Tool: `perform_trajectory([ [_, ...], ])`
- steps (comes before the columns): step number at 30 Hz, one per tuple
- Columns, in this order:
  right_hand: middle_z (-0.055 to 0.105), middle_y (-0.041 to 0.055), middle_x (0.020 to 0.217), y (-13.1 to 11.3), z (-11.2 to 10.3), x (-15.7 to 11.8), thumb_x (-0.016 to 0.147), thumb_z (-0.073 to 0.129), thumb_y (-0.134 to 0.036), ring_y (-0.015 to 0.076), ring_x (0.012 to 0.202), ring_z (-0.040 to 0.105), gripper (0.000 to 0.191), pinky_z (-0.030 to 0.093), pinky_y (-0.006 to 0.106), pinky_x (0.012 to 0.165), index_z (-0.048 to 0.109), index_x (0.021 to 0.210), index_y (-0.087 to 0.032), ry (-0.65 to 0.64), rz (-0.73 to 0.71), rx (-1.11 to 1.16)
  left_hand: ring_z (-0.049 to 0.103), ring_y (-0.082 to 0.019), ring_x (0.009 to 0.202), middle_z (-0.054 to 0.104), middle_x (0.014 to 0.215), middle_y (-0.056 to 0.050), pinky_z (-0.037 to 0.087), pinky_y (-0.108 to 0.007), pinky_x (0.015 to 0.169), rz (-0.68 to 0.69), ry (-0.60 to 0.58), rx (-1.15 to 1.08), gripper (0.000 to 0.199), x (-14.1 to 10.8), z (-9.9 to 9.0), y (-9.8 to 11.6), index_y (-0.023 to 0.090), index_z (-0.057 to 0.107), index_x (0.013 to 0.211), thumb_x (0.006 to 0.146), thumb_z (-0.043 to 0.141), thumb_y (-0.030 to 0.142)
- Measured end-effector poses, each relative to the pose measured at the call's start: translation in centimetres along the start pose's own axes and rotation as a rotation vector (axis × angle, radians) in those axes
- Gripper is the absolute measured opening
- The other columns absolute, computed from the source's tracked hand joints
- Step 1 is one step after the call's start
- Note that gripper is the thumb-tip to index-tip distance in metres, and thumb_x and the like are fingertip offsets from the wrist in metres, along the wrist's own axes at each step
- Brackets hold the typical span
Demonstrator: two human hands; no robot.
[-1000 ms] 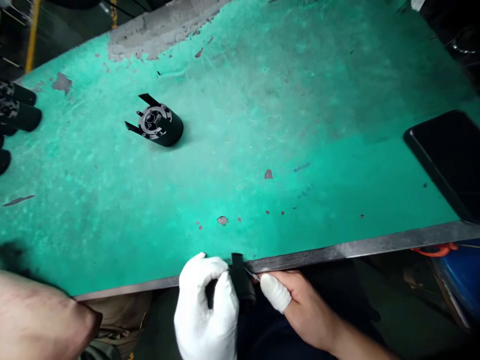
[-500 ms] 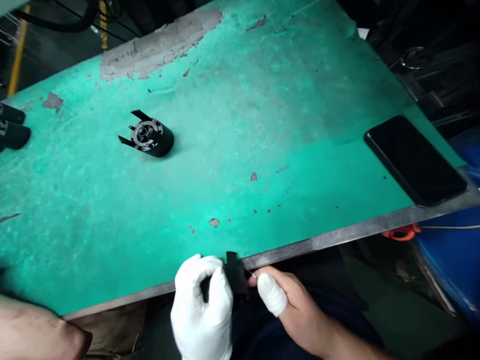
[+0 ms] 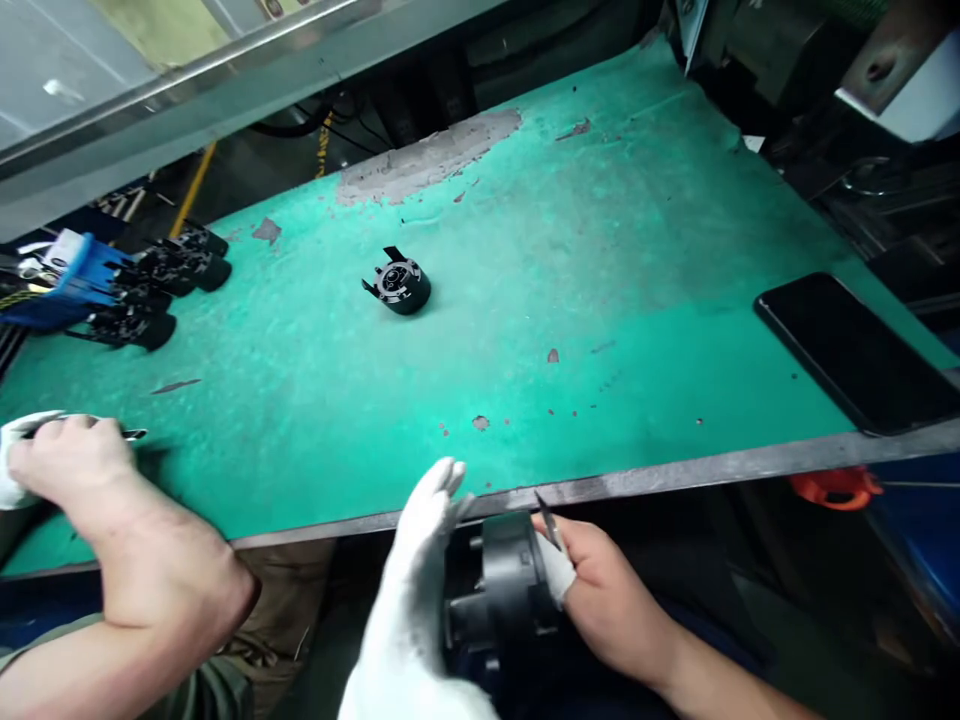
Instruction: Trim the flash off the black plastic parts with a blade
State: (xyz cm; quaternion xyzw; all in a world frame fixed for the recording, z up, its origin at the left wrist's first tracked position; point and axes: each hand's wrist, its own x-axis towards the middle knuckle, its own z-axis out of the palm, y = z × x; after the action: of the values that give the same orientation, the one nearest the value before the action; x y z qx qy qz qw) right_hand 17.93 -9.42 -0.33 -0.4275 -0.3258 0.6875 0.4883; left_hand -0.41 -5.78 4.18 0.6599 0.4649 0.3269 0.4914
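Observation:
A black cylindrical housing (image 3: pixel 514 575) with small pins and protrusions is held past the table's front edge, between my hands. My left hand (image 3: pixel 416 590), in a white glove, is seen edge-on along its left side, fingers stretched upward; its thumb is hidden. My right hand (image 3: pixel 607 590) is bare but for a white wrap on the thumb, and it is closed on a slim, pointed metal tool (image 3: pixel 551 522). The right thumb lies against the housing's right side; the fingers behind are hidden. A similar black housing (image 3: pixel 409 290) with upright prongs rests mid-table.
The green table (image 3: pixel 637 260) has worn patches and a metal front edge. A phone (image 3: pixel 862 350) lies at the right. Several black housings (image 3: pixel 154 330) and a blue bin (image 3: pixel 64 285) are at the left. A co-worker's arm (image 3: pixel 165 560) reaches in there. An orange handle (image 3: pixel 836 488) hangs below the edge.
My view has turned left and up. My left hand has gone from a pinch to straightened fingers, and the housing has been turned so more of it shows. The co-worker's arm is further in.

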Motion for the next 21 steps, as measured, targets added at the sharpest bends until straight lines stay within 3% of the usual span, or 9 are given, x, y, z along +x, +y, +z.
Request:
perform_trajectory([
  [2,0.066,0.0019,0.085,0.2,0.5,0.3,0.097,0.060,-0.040,0.0186,0.082,0.057,0.026,0.046,0.028,0.074,0.073,0.109,-0.020,-0.049,0.074,0.058,0.052,-0.039,0.134,0.048,0.149,-0.015,0.055,-0.052,0.104,-0.014,-0.101,0.157,0.092,-0.1,0.3,0.2,0.028,0.043,0.147,0.069,0.083,0.056],
  [4,0.064,0.0018,0.087,1.0,0.5,0.1,0.098,0.057,-0.046,0.0188,0.084,0.057,0.032,0.046,0.029,0.076,0.070,0.112,-0.021,0.004,0.118,0.033,0.061,-0.034,0.124,0.057,0.138,-0.014,0.060,-0.048,0.096,0.043,-0.030,0.320,0.077,0.3,0.8,0.4,0.027,0.044,0.144,0.077,0.079,0.041],
  [7,0.059,0.0013,0.083,2.6,-0.2,-1.0,0.103,0.041,-0.053,0.0173,0.079,0.054,0.044,0.046,0.030,0.076,0.066,0.120,-0.021,0.145,0.195,-0.062,0.060,-0.031,0.121,0.058,0.131,-0.013,0.055,-0.049,0.101,0.142,0.129,0.639,0.062,1.2,1.3,0.3,0.023,0.052,0.136,0.080,0.076,0.029],
  [11,0.063,0.0049,0.089,3.1,-1.0,-1.6,0.103,0.040,-0.052,0.0209,0.087,0.058,0.044,0.049,0.034,0.083,0.069,0.116,-0.021,0.111,0.219,-0.118,0.057,-0.031,0.118,0.060,0.123,-0.014,0.049,-0.053,0.103,0.194,0.209,0.915,0.052,1.7,2.3,-1.1,0.019,0.060,0.127,0.079,0.078,0.025],
  [14,0.068,0.0051,0.097,2.7,-0.9,-0.8,0.103,0.045,-0.046,0.0222,0.095,0.061,0.036,0.048,0.035,0.090,0.071,0.108,-0.022,0.042,0.159,-0.097,0.056,-0.032,0.116,0.060,0.116,-0.015,0.048,-0.056,0.102,0.215,0.288,0.921,0.046,1.2,3.1,-2.5,0.016,0.063,0.120,0.077,0.080,0.021],
  [18,0.067,0.0019,0.086,2.6,-0.7,0.0,0.104,0.045,-0.041,0.0199,0.086,0.062,0.034,0.049,0.031,0.079,0.072,0.097,-0.021,0.003,0.152,-0.112,0.060,-0.033,0.112,0.060,0.112,-0.016,0.052,-0.056,0.096,0.241,0.349,0.834,0.041,1.1,3.6,-3.0,0.015,0.062,0.107,0.071,0.082,0.014],
  [21,0.069,0.0014,0.089,2.5,-0.8,0.0,0.104,0.045,-0.037,0.0178,0.081,0.061,0.031,0.049,0.030,0.077,0.072,0.099,-0.022,-0.009,0.141,-0.137,0.063,-0.032,0.104,0.063,0.105,-0.014,0.054,-0.058,0.089,0.232,0.361,0.818,0.034,1.5,3.7,-2.7,0.017,0.061,0.095,0.070,0.082,0.013],
])
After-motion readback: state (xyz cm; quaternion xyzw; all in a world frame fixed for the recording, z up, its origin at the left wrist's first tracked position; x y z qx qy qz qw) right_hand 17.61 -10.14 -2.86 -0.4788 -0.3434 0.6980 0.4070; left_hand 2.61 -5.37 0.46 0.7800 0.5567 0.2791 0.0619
